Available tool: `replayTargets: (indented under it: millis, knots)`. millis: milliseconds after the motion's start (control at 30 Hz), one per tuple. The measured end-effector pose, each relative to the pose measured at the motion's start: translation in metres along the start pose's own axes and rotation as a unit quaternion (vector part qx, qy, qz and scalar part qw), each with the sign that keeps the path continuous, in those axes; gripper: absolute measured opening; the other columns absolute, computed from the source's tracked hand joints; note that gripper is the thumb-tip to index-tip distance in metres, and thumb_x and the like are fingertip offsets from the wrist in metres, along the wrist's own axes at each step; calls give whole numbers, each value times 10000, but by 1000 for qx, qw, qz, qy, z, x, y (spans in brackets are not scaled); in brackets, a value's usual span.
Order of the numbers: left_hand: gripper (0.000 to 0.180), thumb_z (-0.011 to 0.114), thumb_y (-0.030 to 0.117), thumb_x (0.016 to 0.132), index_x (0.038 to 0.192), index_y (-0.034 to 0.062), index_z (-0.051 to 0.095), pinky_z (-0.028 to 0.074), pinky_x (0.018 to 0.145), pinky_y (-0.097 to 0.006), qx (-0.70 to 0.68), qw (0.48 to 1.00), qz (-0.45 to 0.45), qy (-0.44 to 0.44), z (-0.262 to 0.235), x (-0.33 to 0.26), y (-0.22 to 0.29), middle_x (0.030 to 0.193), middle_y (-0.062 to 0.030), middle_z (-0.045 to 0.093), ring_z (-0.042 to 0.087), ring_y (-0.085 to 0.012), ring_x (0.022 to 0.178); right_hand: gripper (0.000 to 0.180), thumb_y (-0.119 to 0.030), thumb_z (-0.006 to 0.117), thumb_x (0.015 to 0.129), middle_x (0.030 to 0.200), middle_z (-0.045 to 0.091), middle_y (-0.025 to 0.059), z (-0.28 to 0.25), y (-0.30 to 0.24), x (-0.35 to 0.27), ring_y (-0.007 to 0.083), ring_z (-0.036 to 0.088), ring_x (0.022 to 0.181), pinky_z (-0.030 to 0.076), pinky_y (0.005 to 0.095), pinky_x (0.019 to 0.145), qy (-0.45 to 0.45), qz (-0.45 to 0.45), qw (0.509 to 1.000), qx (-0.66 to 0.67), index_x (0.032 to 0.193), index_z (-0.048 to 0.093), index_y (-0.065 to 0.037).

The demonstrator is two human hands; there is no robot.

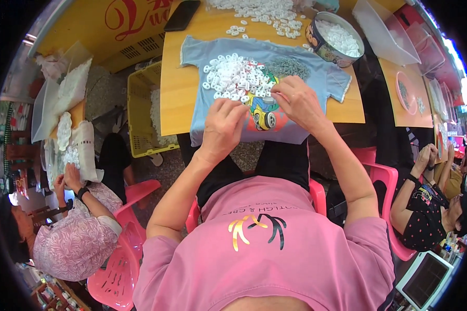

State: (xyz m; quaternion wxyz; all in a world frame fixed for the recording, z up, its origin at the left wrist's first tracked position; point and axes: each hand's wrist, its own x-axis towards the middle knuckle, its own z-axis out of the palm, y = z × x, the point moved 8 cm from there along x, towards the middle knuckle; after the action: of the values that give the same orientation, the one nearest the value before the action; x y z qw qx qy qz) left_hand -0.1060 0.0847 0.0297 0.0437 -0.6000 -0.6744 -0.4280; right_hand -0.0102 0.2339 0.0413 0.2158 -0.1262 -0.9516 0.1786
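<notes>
A heap of small white plastic pieces with holes (232, 72) lies on a blue-grey T-shirt (192, 57) spread over the table. Beside it, to the right, is a pile of small grey metal-looking pieces (290, 67). At the heap's near edge, my left hand (220, 127) has its fingers closed in a pinch. My right hand (301, 103), just below the grey pile, is also pinched closed. Whatever is between the fingertips of either hand is too small to make out. The shirt's printed picture (263, 116) shows between my hands.
On the table (176, 103), more white pieces (275, 15) lie at the far side, beside a round tin (337, 39) of them. A black phone (182, 15) rests at far left. A yellow crate (142, 114) stands left. People work at both sides; pink chairs (120, 264) stand around.
</notes>
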Motion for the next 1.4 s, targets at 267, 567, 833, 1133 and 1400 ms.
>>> replayTargets:
  millis: [267, 567, 833, 1133, 1400]
  knots:
    - [306, 699, 72, 695, 998, 71, 654, 430, 864, -398, 89, 990, 75, -82, 20, 15, -13, 1051, -50, 620, 542, -270, 1034, 120, -117, 669, 844, 902, 623, 102, 2, 11, -15, 298, 599, 892, 486, 392, 759, 31, 29, 999, 24, 946, 678, -54]
    - [257, 693, 19, 724, 976, 49, 653, 447, 821, -399, 73, 994, 55, -65, 13, 26, -5, 969, -76, 614, 562, -282, 936, 129, -165, 691, 830, 856, 609, 87, 13, 12, -4, 288, 607, 858, 487, 385, 713, 27, 71, 997, -30, 906, 671, -62]
    - [218, 669, 1, 793, 1008, 24, 640, 485, 702, -363, -86, 995, -48, 2, 20, 24, -5, 928, -101, 605, 585, -276, 846, 172, -185, 689, 854, 775, 605, 62, 11, 31, -13, 221, 595, 687, 475, 324, 649, 49, 93, 994, 35, 946, 674, -40]
    - [163, 655, 82, 904, 1044, 1, 636, 476, 616, -239, -382, 879, -285, 13, 56, 20, -16, 885, -40, 617, 586, -90, 728, 205, -223, 631, 946, 764, 592, -40, 26, 21, -33, 29, 481, 650, 395, 197, 601, 27, 337, 786, 517, 979, 676, -27]
    - [152, 646, 71, 911, 1041, -6, 635, 466, 653, -218, -341, 919, -199, 15, 52, 24, -14, 889, -31, 612, 576, -78, 732, 131, -129, 645, 933, 813, 601, -13, 25, 17, -39, 40, 531, 730, 446, 215, 627, 53, 270, 870, 410, 948, 644, 1]
